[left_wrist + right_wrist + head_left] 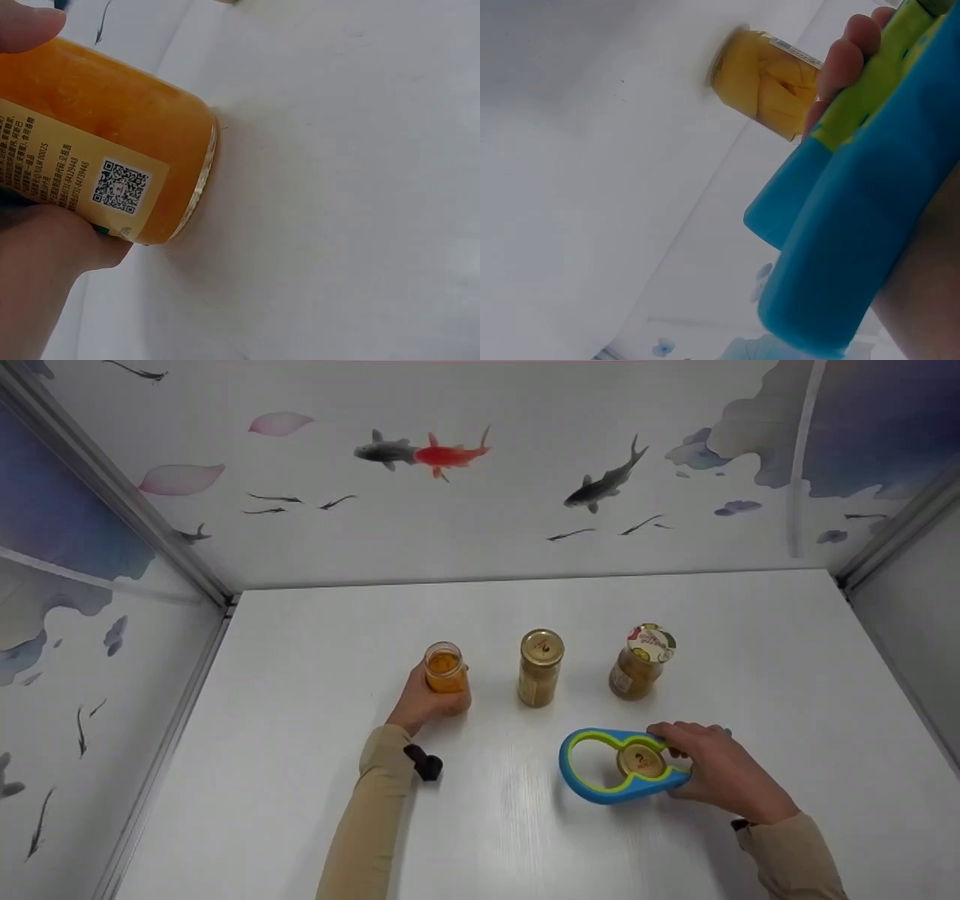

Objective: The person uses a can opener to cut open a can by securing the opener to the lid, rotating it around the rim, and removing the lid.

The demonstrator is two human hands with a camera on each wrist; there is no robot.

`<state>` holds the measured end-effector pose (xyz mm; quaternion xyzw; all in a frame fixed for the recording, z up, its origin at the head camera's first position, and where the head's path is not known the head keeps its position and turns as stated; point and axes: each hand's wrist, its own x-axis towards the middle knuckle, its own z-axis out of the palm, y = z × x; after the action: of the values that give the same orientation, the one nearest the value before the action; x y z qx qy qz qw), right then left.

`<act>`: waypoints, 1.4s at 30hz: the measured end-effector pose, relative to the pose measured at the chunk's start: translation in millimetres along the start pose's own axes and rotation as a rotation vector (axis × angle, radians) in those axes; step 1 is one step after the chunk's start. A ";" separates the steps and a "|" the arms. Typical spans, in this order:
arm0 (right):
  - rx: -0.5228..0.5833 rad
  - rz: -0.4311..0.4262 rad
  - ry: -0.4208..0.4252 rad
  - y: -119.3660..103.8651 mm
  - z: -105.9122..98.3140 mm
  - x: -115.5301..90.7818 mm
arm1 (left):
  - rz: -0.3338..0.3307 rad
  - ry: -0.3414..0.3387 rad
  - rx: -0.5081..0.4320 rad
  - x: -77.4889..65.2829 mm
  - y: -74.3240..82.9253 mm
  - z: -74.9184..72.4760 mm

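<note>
My left hand (431, 701) grips a glass jar (448, 679) of orange preserve whose mouth is uncovered. Its label with a QR code shows in the left wrist view, and the jar's base (196, 180) is close to the white table. At the right, my right hand (724, 769) holds a blue and green jar opener (589, 791) by its handles. A gold lid (641, 761) sits between the opener's jaws. In the right wrist view the opener's blue handles (847, 255) lie side by side within the hand.
A tall jar with a gold lid (541, 649) stands between the hands, farther back. Right of it is a jar with a patterned lid (651, 643); fruit pieces show in a jar (761, 82) in the right wrist view. Printed panels (487, 532) enclose the table (487, 825).
</note>
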<state>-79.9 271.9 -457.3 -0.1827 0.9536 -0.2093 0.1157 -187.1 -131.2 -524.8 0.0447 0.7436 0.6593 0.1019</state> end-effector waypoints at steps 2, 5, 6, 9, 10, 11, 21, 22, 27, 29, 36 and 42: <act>0.000 0.007 0.000 -0.1 0.4 0.2 | 0.000 0.010 0.000 1.3 0.1 -0.9; 0.002 0.004 0.002 -0.5 0.1 0.5 | -0.008 0.018 0.003 3.5 0.2 -2.5; 0.003 0.005 0.002 -0.6 0.0 0.5 | -0.008 0.024 -0.002 4.7 -0.2 -3.1; 0.013 0.013 -0.005 -0.9 -0.3 0.7 | -0.016 0.043 0.002 7.4 -1.0 -5.2; 0.015 0.015 -0.008 -1.0 -0.3 0.8 | -0.020 0.051 0.007 8.0 -1.4 -5.8; 0.016 0.023 -0.010 -1.2 -0.2 0.8 | -0.024 0.058 0.012 8.4 -1.7 -6.4; 0.020 0.004 0.008 -2.3 3.1 0.6 | -0.089 0.096 0.079 6.6 1.0 -8.4; 0.022 -0.002 0.009 -2.3 3.6 0.8 | -0.091 0.099 0.082 5.7 1.8 -9.1; 0.006 -0.026 0.018 -1.8 5.6 1.2 | -0.050 0.078 0.077 -1.6 10.8 -17.7; -0.004 -0.029 0.021 -1.7 5.9 0.9 | 0.008 0.065 0.069 -4.8 15.6 -23.8; -0.008 -0.025 0.020 -2.7 5.8 2.0 | 0.119 0.059 0.059 -20.1 27.3 -48.5; -0.007 -0.020 0.025 -4.2 6.0 3.8 | 0.056 0.068 0.087 -35.0 15.6 -63.2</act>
<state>-80.3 264.7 -461.3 -0.1899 0.9538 -0.2095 0.1012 -167.3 -197.6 -499.2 0.0472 0.7731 0.6301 0.0560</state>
